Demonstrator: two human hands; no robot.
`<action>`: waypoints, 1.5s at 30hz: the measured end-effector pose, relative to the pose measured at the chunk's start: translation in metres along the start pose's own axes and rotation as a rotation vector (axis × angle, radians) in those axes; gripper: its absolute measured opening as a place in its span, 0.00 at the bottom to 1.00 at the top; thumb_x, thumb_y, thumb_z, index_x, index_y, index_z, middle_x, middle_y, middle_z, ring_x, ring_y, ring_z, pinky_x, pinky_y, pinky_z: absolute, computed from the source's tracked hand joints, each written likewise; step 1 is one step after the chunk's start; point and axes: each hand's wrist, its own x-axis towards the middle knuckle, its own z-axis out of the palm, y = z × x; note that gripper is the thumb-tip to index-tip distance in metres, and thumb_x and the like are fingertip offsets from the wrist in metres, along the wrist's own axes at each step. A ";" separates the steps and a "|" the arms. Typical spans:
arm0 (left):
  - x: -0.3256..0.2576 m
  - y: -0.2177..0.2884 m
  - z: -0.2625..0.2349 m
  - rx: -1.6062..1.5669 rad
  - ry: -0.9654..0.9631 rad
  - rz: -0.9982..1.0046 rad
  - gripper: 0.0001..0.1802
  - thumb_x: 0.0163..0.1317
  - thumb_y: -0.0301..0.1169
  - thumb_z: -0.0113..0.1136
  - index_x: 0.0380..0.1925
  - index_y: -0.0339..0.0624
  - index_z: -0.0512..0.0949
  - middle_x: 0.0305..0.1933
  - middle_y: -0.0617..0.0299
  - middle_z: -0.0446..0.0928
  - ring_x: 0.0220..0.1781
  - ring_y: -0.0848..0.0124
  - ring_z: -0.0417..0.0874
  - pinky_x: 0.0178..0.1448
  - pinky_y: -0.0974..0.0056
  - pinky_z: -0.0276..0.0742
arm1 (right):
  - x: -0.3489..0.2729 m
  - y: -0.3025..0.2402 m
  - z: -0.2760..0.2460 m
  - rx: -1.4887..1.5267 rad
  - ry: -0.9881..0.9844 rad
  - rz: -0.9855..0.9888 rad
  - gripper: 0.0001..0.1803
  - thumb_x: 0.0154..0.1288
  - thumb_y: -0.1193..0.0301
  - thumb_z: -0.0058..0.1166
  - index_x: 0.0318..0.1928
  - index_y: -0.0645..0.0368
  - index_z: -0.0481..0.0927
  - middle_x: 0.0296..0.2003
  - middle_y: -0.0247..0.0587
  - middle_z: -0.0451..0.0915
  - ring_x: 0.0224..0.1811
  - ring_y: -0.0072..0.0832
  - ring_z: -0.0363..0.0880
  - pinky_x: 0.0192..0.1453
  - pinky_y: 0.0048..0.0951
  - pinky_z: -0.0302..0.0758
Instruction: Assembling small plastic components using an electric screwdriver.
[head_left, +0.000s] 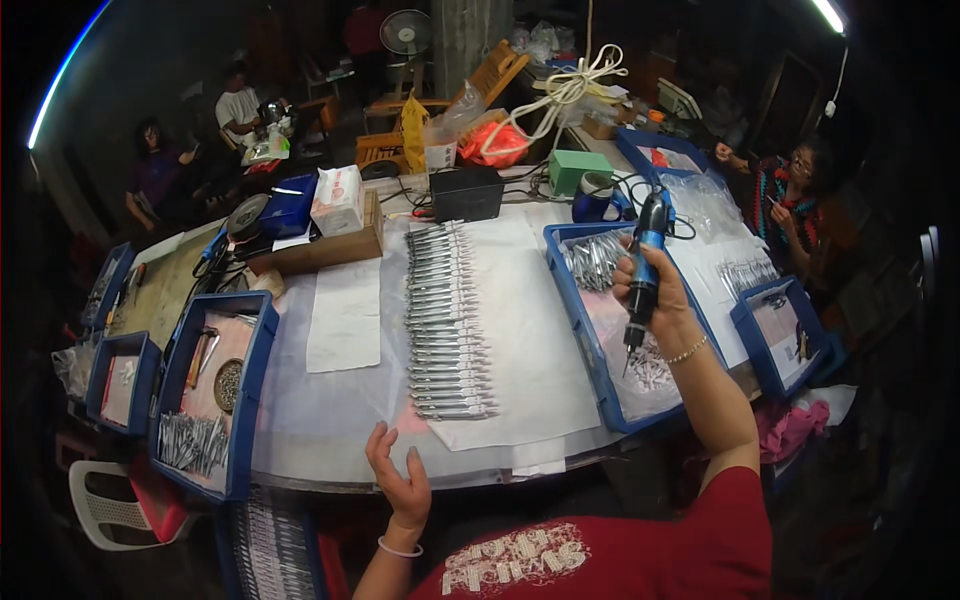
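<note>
My right hand is wrapped round a blue and black electric screwdriver, raised over the blue tray on the right with its bit pointing down. In that tray lie silver metal pieces and a heap of small pale parts. At the table's near edge my left hand is open and holds nothing, its fingers apart. Just beyond it, a long row of slender silver tools with pointed ends lies side by side on white paper; their exact kind is too small to tell.
A blue tray at left holds more silver tools, a hammer and a round dish. Behind the row stand a black box, a green box and a wooden box. White cord hangs above. Other people sit at right and far left.
</note>
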 end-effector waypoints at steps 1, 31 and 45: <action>0.004 0.007 0.001 -0.021 -0.012 0.026 0.21 0.58 0.20 0.51 0.53 0.30 0.65 0.59 0.39 0.65 0.62 0.47 0.67 0.66 0.52 0.61 | -0.014 -0.002 0.000 0.005 -0.069 -0.033 0.23 0.63 0.66 0.55 0.55 0.60 0.67 0.28 0.37 0.70 0.26 0.23 0.68 0.31 0.25 0.72; 0.405 -0.035 0.342 0.232 -0.634 -0.195 0.17 0.52 0.21 0.55 0.44 0.25 0.70 0.37 0.35 0.80 0.40 0.48 0.84 0.42 0.53 0.81 | -0.254 0.016 -0.048 -0.211 -0.239 0.031 0.21 0.61 0.68 0.56 0.49 0.73 0.73 0.24 0.61 0.77 0.22 0.41 0.77 0.25 0.35 0.73; 0.354 -0.004 0.419 0.621 -1.215 0.543 0.18 0.59 0.23 0.46 0.50 0.38 0.75 0.51 0.43 0.78 0.54 0.48 0.79 0.53 0.51 0.76 | -0.219 0.018 -0.061 -0.149 -0.260 -0.039 0.33 0.48 0.75 0.67 0.53 0.71 0.66 0.24 0.58 0.76 0.24 0.42 0.77 0.28 0.39 0.74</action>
